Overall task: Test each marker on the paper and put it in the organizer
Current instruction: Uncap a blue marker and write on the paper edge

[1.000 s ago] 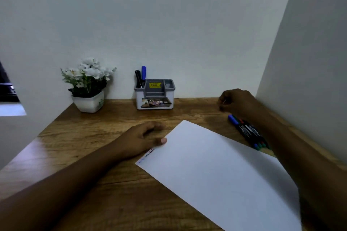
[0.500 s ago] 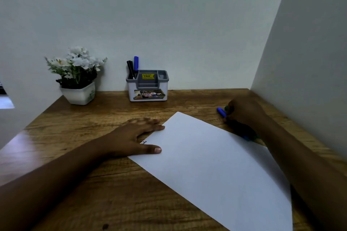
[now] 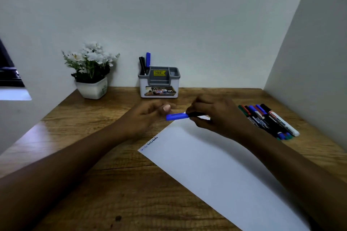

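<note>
Head view: right hand (image 3: 216, 114) grips blue-capped marker (image 3: 177, 116) beside left hand (image 3: 148, 116).

The brown wooden table (image 3: 78, 157) fits into a corner. A white sheet of paper (image 3: 221, 170) lies slanted on it. A bunch of markers (image 3: 270, 121) lies near the right wall. At the back stand a flower pot (image 3: 92, 89) and the organizer (image 3: 159, 85), apart.

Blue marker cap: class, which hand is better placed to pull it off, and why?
Left. The right hand grips the marker's black barrel, so the blue cap points at the left hand, whose fingers hover open just beside it above the paper.
</note>
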`<control>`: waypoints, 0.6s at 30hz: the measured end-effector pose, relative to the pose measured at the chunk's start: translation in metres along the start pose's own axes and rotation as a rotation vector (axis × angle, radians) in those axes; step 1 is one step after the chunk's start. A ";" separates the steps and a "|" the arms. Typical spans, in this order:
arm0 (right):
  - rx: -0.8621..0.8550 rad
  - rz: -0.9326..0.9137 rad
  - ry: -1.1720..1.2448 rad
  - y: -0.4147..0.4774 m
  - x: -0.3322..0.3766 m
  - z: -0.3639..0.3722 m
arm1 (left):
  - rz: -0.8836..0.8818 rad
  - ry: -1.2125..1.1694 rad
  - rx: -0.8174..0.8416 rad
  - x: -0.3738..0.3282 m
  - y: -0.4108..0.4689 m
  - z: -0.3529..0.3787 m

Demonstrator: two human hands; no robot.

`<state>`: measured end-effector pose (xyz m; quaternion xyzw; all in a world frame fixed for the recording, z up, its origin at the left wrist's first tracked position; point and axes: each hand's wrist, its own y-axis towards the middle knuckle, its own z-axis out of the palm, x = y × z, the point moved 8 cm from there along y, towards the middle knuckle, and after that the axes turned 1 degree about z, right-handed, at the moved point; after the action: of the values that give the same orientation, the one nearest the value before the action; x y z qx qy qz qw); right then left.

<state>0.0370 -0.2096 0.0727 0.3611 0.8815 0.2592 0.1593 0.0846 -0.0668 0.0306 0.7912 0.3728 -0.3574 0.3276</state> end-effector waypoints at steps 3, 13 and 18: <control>-0.089 -0.033 0.004 0.002 0.008 -0.003 | 0.016 0.015 0.046 -0.007 0.000 0.009; -0.099 -0.018 0.084 0.009 0.004 -0.011 | 0.063 0.043 0.033 -0.021 0.009 -0.004; -0.085 0.007 0.143 0.013 0.001 -0.010 | 0.096 0.113 0.028 -0.024 0.011 -0.010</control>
<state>0.0385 -0.2044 0.0881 0.3379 0.8775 0.3221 0.1102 0.0859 -0.0730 0.0585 0.8316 0.3471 -0.3012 0.3119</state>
